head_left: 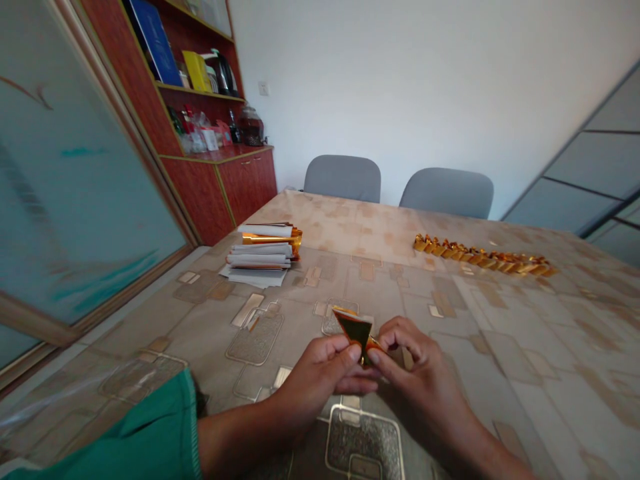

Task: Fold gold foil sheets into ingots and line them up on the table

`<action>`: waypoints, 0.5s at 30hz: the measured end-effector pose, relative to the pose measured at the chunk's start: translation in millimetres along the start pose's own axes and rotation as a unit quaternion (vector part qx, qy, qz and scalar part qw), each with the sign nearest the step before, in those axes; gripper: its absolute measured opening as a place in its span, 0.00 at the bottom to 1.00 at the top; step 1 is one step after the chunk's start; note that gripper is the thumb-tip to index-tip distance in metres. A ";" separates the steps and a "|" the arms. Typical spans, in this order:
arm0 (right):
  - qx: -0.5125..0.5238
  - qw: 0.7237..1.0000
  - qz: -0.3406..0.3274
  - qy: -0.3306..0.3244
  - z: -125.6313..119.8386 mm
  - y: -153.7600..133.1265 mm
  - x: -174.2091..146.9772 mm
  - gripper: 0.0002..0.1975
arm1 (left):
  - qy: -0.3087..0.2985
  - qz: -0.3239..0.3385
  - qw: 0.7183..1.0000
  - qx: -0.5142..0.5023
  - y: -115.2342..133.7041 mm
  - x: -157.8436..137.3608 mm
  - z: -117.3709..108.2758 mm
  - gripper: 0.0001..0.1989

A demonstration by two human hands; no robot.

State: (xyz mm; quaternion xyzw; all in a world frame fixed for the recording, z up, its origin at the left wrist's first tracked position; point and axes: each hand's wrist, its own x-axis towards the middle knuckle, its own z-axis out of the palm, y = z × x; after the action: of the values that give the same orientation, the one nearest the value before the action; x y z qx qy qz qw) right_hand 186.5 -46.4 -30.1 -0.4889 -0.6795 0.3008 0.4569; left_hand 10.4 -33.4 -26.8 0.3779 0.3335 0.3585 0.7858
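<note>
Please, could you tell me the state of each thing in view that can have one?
Left hand, pinching the gold piece
Right hand, pinching the gold piece
Gold piece, folded, held above the table
Table, covered
Paper stack, loose, unevenly layered
Row of gold pieces, folded, lined up closely
Cabinet doors, shut
Gray chairs, upright behind the table
Kettle, standing on a shelf

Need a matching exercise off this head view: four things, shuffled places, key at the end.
Things:
1. Shiny folded piece
2. Stack of white and gold sheets
3. Row of gold pieces
4. Two grey chairs

Places:
A. On the right part of the table
B. Between the table and the white wall
C. Held by the left hand and right hand
D. On the left part of the table

Pairs: 1-C, 2-D, 3-A, 4-B
</note>
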 end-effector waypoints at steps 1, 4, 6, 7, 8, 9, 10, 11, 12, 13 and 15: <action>0.000 1.000 -0.004 -0.005 -1.6 0.0 -0.2 0.09 | -0.002 -0.001 1.000 0.006 -0.2 -0.1 0.2 0.24; 0.008 1.000 -0.005 -0.027 -6.5 -2.3 -0.2 0.10 | -0.017 -0.008 0.999 0.029 -0.6 -0.3 1.5 0.24; 0.003 0.999 -0.010 -0.042 -9.6 -5.2 0.8 0.11 | -0.030 -0.012 0.999 0.042 -1.2 -0.3 2.1 0.25; -0.005 0.999 -0.017 -0.048 -11.1 -6.6 1.5 0.11 | -0.034 -0.015 0.998 0.046 -1.7 -0.3 2.2 0.26; -0.016 0.998 -0.026 -0.054 -12.4 -7.7 2.3 0.12 | -0.036 -0.018 0.998 0.047 -2.3 -0.3 2.2 0.27; -0.026 0.997 -0.035 -0.060 -13.5 -8.5 3.1 0.12 | -0.035 -0.020 0.998 0.048 -3.1 -0.4 2.0 0.27; -0.035 0.996 -0.043 -0.066 -14.5 -8.9 3.8 0.13 | -0.033 -0.024 0.998 0.047 -3.9 -0.5 1.8 0.27; -0.043 0.995 -0.049 -0.073 -15.3 -9.0 4.5 0.13 | -0.032 -0.027 0.998 0.045 -4.7 -0.7 1.6 0.27; -0.051 0.994 -0.056 -0.080 -15.8 -8.8 5.0 0.14 | -0.033 -0.031 0.998 0.042 -5.5 -0.8 1.4 0.26; -0.056 0.993 -0.063 -0.084 -16.3 -8.4 5.4 0.14 | -0.035 -0.035 0.998 0.039 -6.0 -0.9 1.3 0.26; -0.064 0.991 -0.070 -0.089 -16.6 -7.6 5.7 0.14 | -0.043 -0.044 0.998 0.033 -6.6 -0.9 1.2 0.26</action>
State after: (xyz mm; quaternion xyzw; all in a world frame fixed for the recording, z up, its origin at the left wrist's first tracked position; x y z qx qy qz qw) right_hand 198.2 -44.2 -15.0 -0.4394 -0.7683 0.2660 0.3819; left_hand 12.9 -37.6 -31.5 0.4032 0.3275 0.2962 0.8015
